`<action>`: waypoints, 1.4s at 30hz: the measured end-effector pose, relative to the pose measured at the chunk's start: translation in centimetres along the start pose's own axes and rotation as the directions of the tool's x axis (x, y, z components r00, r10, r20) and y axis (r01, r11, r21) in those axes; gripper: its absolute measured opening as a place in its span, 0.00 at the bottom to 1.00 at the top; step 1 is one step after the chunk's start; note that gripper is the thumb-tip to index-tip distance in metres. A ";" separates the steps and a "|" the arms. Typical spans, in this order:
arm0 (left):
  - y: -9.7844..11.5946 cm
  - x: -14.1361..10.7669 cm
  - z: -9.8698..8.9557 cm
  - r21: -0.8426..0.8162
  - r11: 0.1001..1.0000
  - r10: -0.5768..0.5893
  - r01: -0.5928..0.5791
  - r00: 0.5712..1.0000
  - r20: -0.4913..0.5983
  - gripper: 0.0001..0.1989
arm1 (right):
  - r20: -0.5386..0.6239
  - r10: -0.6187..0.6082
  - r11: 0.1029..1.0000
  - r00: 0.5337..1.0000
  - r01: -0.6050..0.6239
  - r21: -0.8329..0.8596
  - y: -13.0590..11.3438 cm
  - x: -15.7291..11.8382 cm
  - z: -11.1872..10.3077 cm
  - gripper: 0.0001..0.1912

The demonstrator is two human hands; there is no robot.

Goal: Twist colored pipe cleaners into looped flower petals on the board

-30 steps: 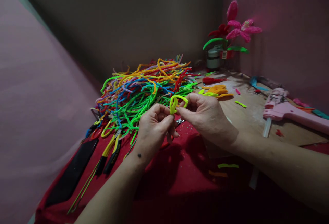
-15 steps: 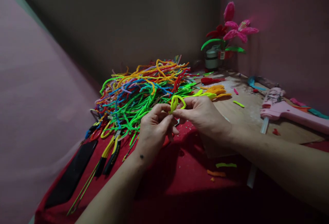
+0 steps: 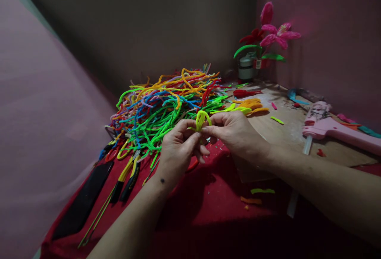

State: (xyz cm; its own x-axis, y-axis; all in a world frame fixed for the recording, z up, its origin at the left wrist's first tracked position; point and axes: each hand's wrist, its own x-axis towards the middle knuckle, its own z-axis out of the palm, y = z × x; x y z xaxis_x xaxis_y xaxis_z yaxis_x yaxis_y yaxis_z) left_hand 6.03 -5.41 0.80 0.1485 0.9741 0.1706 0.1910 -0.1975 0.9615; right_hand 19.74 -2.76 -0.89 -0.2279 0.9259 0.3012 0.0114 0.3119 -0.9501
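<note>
A yellow pipe cleaner [image 3: 201, 119], bent into narrow loops, stands up between my two hands. My left hand [image 3: 180, 144] pinches its base between thumb and forefinger. From the other side, my right hand [image 3: 235, 132] is closed on the same piece near the base, its thumb and forefinger close to the left thumb. Just behind both hands lies a big heap of colourful pipe cleaners [image 3: 166, 112]. Several yellow-green bent pieces [image 3: 235, 109] and orange ones [image 3: 251, 104] rest beyond my right hand.
Yellow-black pliers [image 3: 131, 177] and a black phone [image 3: 83, 201] lie at the left on the red cloth [image 3: 202, 207]. A pink glue gun [image 3: 330, 128] rests on the board [image 3: 285, 140] at right. Pink pipe-cleaner flowers [image 3: 279, 35] stand at the back. Small scraps lie around.
The loops of the yellow pipe cleaner have been drawn closer together; the right-hand loop is narrower and more upright. Both hands stay in nearly the same place.
</note>
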 end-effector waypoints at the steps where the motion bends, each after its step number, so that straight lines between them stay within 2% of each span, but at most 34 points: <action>1: 0.0 0.0 -0.1 0.005 1.000 0.000 0.000 1.000 0.001 0.07 | 0.024 0.031 0.999 0.999 -0.031 0.023 0.0 0.1 0.0 0.07; 4: -0.2 0.2 -0.3 0.059 0.998 -0.001 0.003 0.999 -0.034 0.06 | 0.065 0.072 0.993 0.995 -0.078 0.088 -0.2 0.1 0.0 0.07; 7: -0.4 0.2 -0.3 0.145 0.989 0.029 -0.019 0.997 -0.065 0.06 | -0.013 0.012 0.984 1.000 -0.009 0.175 -0.2 0.2 0.1 0.09; 10: -0.3 0.2 -0.2 0.165 0.986 -0.014 0.009 1.000 0.026 0.07 | -0.044 0.005 0.964 0.999 0.007 0.264 0.0 0.5 -0.1 0.11; 14: 0.0 0.2 -0.5 0.068 0.991 -0.125 0.116 0.980 0.155 0.08 | 0.017 0.083 0.941 0.996 -0.084 0.328 0.6 0.9 -0.5 0.14; 20: 0.1 0.7 -1.3 -0.073 0.966 -0.227 0.248 0.948 0.222 0.10 | 0.032 0.108 0.894 0.994 -0.111 0.434 1.2 1.0 -0.5 0.17; 25: -0.2 1.0 -1.7 -0.077 0.942 -0.298 0.328 0.917 0.266 0.09 | 0.008 0.111 0.892 0.994 -0.103 0.440 1.0 1.0 -0.5 0.19; 29: -0.2 1.2 -1.9 -0.008 0.942 -0.329 0.337 0.923 0.200 0.08 | -0.042 0.102 0.877 0.994 -0.070 0.476 0.9 1.1 -0.5 0.18; 33: 0.2 1.2 -2.0 0.100 0.945 -0.325 0.312 0.932 0.163 0.10 | -0.014 0.105 0.861 0.994 -0.084 0.502 1.1 1.2 -0.5 0.16; 35: 0.4 1.3 -2.1 0.147 0.958 -0.264 0.247 0.958 0.111 0.12 | -0.019 0.130 0.850 0.991 -0.101 0.518 1.3 1.3 -0.5 0.16; 38: 0.5 1.2 -1.9 0.197 0.973 -0.117 0.120 0.993 -0.027 0.14 | -0.022 0.152 0.841 0.988 -0.118 0.528 1.5 1.2 -0.2 0.16; 40: 0.4 1.0 -1.5 0.204 0.975 -0.082 0.091 0.995 -0.053 0.13 | -0.009 0.150 0.851 0.989 -0.124 0.510 1.6 1.1 -0.1 0.15; 42: 0.2 0.8 -0.9 0.209 0.974 -0.081 0.086 0.996 -0.033 0.10 | 0.006 0.132 0.871 0.991 -0.119 0.476 1.6 1.0 0.0 0.14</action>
State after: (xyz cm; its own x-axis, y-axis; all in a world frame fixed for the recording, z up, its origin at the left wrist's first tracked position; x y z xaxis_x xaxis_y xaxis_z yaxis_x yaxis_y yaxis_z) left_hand 5.29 -4.52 1.33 0.1007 0.9899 0.0994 0.4015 -0.1318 0.9063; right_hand 19.50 -1.31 -2.13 -0.2299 0.9578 0.1726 -0.4263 0.0604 -0.9026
